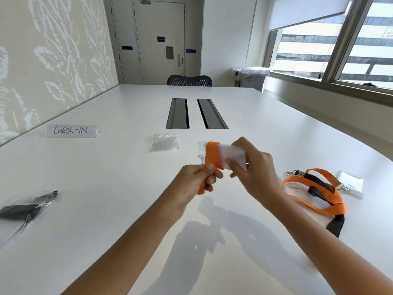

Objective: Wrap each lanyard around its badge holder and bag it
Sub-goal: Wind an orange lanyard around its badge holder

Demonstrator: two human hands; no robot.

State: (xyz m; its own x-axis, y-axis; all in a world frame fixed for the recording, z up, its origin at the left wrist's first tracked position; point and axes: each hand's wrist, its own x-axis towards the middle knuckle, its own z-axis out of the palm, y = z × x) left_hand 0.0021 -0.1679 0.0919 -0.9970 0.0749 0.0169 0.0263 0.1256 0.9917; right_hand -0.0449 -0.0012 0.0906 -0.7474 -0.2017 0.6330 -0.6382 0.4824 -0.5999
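Above the middle of the white table (pixel 106 209) I hold a clear badge holder (pixel 230 155) with an orange lanyard (pixel 212 155) wound around its left part. My right hand (pixel 253 167) grips the holder's right end. My left hand (pixel 198 180) pinches the lanyard's loose end just below the holder. A small metal ring hangs at the holder's left edge. An empty clear bag (pixel 164 142) lies flat on the table beyond my hands.
At the right lies a tangle of orange and black lanyards (pixel 316 192) over badge holders, with a white card holder (pixel 350 184) beside it. A bagged black lanyard (pixel 23 209) lies at the left. A "CHECK-IN" sign (pixel 71 130) stands far left. Two cable slots (pixel 195 113) are set in the table.
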